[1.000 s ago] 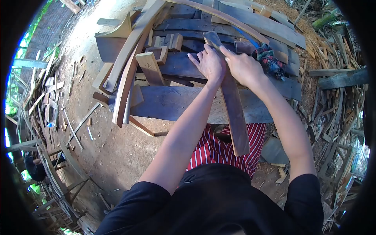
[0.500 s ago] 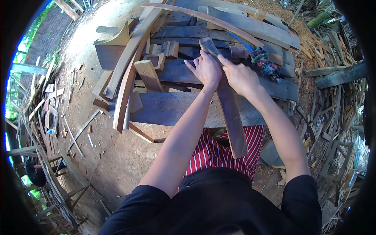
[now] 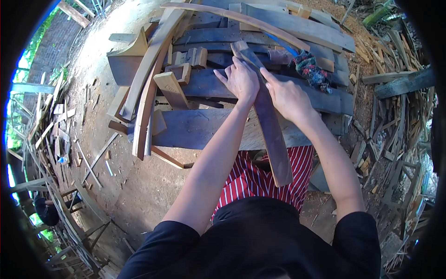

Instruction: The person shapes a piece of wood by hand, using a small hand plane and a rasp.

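A long, dark wooden plank [image 3: 273, 139] slants away from me, its near end over my striped lap and its far end on the workbench. My left hand [image 3: 241, 81] lies over the plank's left edge near the far end. Its little finger sticks out to the side, and the thumb side closes against the wood. Across from it, my right hand [image 3: 290, 98] grips the right edge, index finger stretched along the plank and the other fingers curled under. Whether anything small is between the fingers and the wood is hidden.
The workbench [image 3: 186, 130] has wide boards and gaps. Long curved wood strips [image 3: 148, 88], a short upright block [image 3: 171, 89] and small grooved pieces [image 3: 197, 56] lie left. A bundled patterned cloth [image 3: 312, 70] is right. Scrap wood piles [image 3: 395, 121] line the ground.
The view has shifted slightly. My right hand sits a little farther back along the plank, with its index finger straighter. My left hand keeps nearly the same place on the wood.
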Demonstrator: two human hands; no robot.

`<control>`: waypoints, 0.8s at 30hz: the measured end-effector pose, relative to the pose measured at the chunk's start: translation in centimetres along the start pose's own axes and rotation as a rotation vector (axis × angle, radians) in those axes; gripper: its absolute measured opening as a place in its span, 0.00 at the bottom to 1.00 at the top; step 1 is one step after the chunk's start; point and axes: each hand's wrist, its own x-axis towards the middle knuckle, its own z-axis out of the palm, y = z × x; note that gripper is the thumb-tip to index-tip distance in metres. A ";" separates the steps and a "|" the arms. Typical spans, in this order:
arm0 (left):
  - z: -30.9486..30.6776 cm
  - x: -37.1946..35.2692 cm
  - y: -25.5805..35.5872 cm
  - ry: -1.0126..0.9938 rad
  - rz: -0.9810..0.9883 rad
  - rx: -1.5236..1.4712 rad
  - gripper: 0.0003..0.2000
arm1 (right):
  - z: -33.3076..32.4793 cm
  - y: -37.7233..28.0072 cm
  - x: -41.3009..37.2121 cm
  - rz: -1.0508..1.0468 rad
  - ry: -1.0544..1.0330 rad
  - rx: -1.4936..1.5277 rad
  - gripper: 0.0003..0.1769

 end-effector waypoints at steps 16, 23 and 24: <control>0.2 0.3 -0.1 0.079 0.031 -0.030 0.18 | 0.4 0.2 1.1 -0.015 0.005 0.072 0.25; -0.1 0.2 0.2 0.001 0.021 -0.021 0.21 | 1.3 0.5 3.0 -0.039 0.065 0.134 0.25; 0.1 0.3 0.0 0.008 -0.007 -0.027 0.22 | 0.8 0.4 2.5 -0.043 0.072 0.133 0.25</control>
